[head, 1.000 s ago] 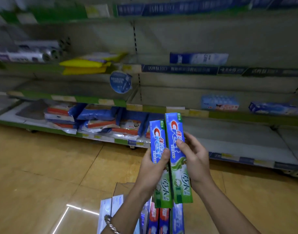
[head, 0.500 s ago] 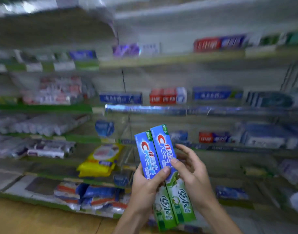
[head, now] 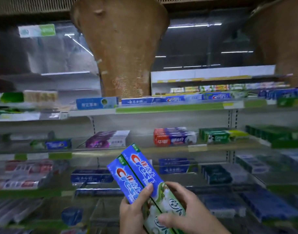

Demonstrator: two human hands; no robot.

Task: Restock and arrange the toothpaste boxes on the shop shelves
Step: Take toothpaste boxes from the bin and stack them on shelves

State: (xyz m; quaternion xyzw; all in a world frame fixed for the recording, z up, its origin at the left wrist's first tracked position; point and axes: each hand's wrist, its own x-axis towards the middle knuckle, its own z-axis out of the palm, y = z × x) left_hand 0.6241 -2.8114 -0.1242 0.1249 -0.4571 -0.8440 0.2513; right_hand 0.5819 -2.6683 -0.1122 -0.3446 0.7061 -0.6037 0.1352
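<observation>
Both hands, left hand (head: 133, 214) and right hand (head: 187, 211), are gripping two toothpaste boxes (head: 141, 171) below the shelved Crest row (head: 176, 99); shelving them is waiting.

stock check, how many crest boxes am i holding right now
2. The lower Crest box is in the left hand; the upper Crest box lies beside it, held by the right hand. Another could be hidden behind them.
</observation>
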